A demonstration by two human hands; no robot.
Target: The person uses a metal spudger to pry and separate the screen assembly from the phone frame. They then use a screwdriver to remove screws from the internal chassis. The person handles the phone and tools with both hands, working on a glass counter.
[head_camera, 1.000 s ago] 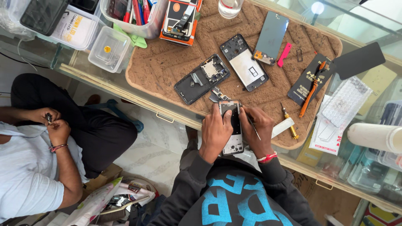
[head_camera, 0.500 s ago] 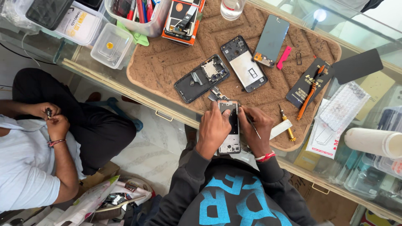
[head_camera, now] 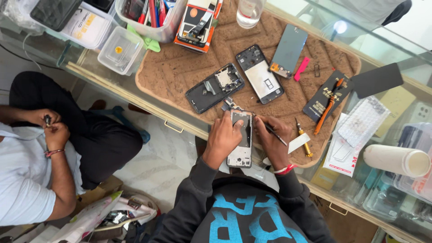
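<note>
My left hand (head_camera: 223,138) grips the left side of an opened phone body (head_camera: 242,143) that lies at the near edge of a brown woven mat (head_camera: 180,67). My right hand (head_camera: 271,139) rests against the phone's right side and holds a thin dark tool (head_camera: 275,134), its tip near the phone's upper edge. Small metal parts (head_camera: 229,104) lie just beyond the phone.
On the mat lie a dark phone frame (head_camera: 215,87), another opened phone (head_camera: 260,74), a grey back cover (head_camera: 289,48), a pink pick (head_camera: 301,69), an orange tool (head_camera: 328,107) and a yellow-handled screwdriver (head_camera: 304,138). Plastic boxes (head_camera: 121,50) stand at left. Another person (head_camera: 40,157) sits at left.
The view has shifted slightly. Both hands stay on the phone with only small movements of the tool hand.
</note>
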